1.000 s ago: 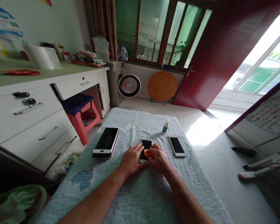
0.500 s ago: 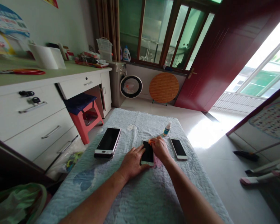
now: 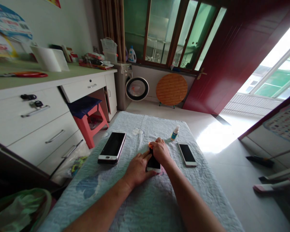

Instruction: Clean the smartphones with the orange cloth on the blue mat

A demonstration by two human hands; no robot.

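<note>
A small phone with a dark screen (image 3: 154,164) lies in the middle of a pale blue quilted cloth (image 3: 145,199). My left hand (image 3: 137,169) rests flat against the phone's left edge, fingers stretched out. My right hand (image 3: 159,151) is closed over the phone's upper half, pressing a small orange cloth (image 3: 149,144) on the screen; only a sliver of the cloth shows. A larger phone (image 3: 112,146) lies to the left, a white-framed phone (image 3: 188,154) to the right. A small spray bottle (image 3: 174,133) stands behind my right hand.
White desk with drawers (image 3: 36,119) along the left, a red stool (image 3: 85,119) under it. A washing machine (image 3: 131,85) and a round wooden tabletop (image 3: 171,89) stand at the far wall. A green bag (image 3: 16,209) lies at lower left, a broom (image 3: 261,159) on the right floor.
My right hand slid with the orange cloth from the phone's lower part up to its top, then left across the top. My left hand stayed at the phone's left edge.
</note>
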